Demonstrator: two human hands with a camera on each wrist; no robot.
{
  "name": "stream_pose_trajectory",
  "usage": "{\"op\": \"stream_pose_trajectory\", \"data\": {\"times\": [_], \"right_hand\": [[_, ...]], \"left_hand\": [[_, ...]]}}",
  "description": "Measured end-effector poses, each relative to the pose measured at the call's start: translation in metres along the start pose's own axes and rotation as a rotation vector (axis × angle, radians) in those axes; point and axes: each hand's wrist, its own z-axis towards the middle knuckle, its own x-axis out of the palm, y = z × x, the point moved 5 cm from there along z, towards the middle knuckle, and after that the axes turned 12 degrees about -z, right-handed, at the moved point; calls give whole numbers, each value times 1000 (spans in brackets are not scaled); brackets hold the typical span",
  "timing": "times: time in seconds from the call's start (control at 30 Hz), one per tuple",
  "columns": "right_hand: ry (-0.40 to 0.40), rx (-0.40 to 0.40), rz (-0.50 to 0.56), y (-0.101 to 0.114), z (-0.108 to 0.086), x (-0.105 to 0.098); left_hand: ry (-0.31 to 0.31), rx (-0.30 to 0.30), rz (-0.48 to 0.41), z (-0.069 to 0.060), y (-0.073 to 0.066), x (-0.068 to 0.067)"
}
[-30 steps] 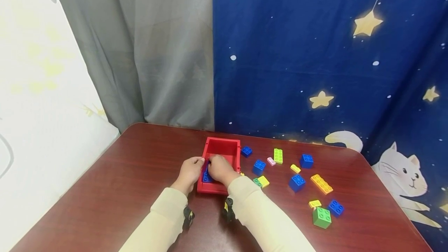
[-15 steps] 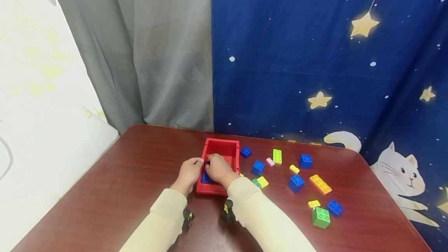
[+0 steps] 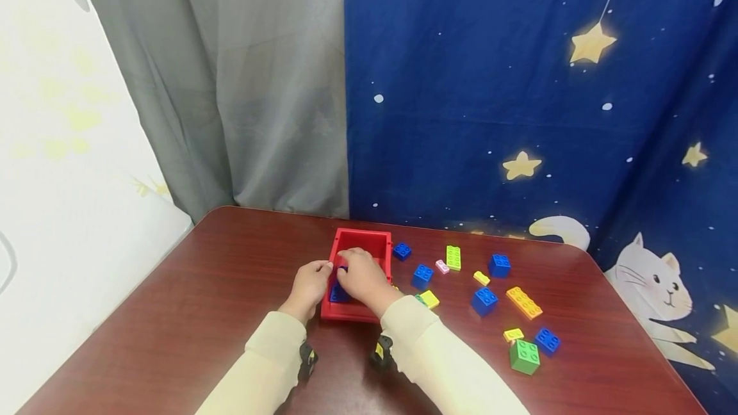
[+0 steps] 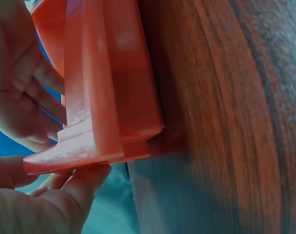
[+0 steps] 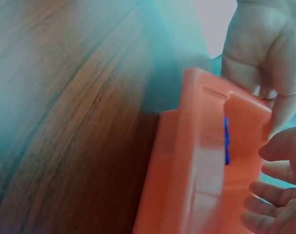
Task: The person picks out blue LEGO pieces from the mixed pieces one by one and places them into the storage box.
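Red box (image 3: 363, 242): stood upright at the middle of the counter (image 3: 202, 300), pointed its long axis from near to far, slanted slightly right toward the far end. Blue brick (image 3: 339, 293): lay inside along the left wall toward the near end, partly covered by the right hand (image 3: 359, 274); could not make out its full length or direction. Left hand (image 3: 308, 287): pinched the left rim between thumb and fingers. Right hand: reached in from the near right, held wide, with thumb and fingers spread apart.

Counter: showed dark red-brown wood grain and carried, to the right, scattered loose bricks (image 3: 484, 301), among them an orange brick (image 3: 524, 302) and a green brick (image 3: 524, 357). Behind the far edge: saw a grey curtain (image 3: 277, 82) at left, then a dark blue curtain (image 3: 444, 82) printed with stars and a white cat (image 3: 651, 280).

Compared with half a second before: parted the right thumb farther from the fingers, kept the left pinch on the rim, left the loose bricks in place.
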Motion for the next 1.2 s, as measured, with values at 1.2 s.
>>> {"op": "stream_pose_trajectory", "data": {"times": [1.2], "right_hand": [[-407,-272,-266,-42,-84,-68]], "left_hand": [[8,3,16,1,0,-1]]}}
